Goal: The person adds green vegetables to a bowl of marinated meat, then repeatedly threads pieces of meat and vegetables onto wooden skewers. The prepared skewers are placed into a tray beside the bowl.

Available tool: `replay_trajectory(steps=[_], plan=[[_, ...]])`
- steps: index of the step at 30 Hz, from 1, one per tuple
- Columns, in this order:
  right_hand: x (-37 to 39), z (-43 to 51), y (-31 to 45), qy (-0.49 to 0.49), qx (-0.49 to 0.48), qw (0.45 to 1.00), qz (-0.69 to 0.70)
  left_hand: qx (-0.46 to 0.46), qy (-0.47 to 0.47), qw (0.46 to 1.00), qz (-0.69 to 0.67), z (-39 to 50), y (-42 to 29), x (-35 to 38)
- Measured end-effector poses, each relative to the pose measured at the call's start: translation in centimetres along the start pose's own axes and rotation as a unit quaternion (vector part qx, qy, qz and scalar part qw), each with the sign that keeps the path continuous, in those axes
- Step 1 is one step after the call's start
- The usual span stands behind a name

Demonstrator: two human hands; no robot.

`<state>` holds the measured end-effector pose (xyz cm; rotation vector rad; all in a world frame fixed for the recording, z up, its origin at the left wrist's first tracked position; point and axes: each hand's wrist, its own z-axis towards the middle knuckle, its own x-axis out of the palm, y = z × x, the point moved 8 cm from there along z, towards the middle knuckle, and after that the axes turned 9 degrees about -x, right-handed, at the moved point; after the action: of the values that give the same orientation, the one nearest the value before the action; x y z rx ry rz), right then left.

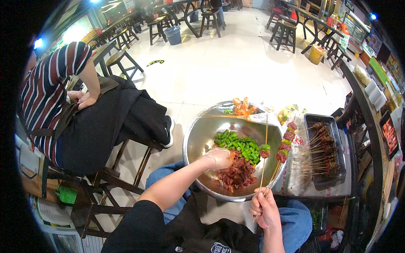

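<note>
A large steel bowl [190, 172] rests at my lap, holding chopped green peppers [242, 145] and pieces of raw red meat [239, 174]. My left hand [220, 158], in a clear plastic glove, reaches into the bowl at the edge of the meat; its fingertips are partly hidden. My right hand [264, 207] grips several thin wooden skewers near the bowl's rim. One skewer [266, 132] carries a green pepper piece above a meat piece; beside it, a fuller skewered stack [286, 144] alternates meat and green pieces. A plastic bag with orange contents [243, 107] lies at the bowl's far side.
Right of the bowl, a metal tray [343, 158] holds many loaded skewers on a plastic-covered surface. A bag of yellow-green pieces [289, 110] sits behind. At left, a co-worker in a striped shirt [57, 85] sits near wooden stools [118, 189]. A dark-edged counter [364, 98] runs along the right.
</note>
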<state>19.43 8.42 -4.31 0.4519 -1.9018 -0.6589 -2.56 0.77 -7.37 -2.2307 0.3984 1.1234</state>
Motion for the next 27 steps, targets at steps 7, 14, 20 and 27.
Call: replay_trajectory(steps=[7,14,20,27], plan=[[-0.4,-0.4,0.4,-0.026,-0.010,0.997,-0.078,0.051,0.056,0.883,-0.463,-0.5,-0.8,-3.3],[-0.6,-0.2,0.9,-0.050,-0.024,0.996,-0.071,0.058,0.107,0.642,-0.757,-0.6,0.4,-5.9],[-0.8,-0.2,0.2,-0.042,-0.006,0.993,-0.109,0.056,0.136,0.580,-0.802,-0.3,0.1,-6.3],[-0.9,-0.3,-0.1,-0.032,0.003,0.990,-0.140,0.069,0.248,0.391,-0.883,0.0,0.1,-6.7]])
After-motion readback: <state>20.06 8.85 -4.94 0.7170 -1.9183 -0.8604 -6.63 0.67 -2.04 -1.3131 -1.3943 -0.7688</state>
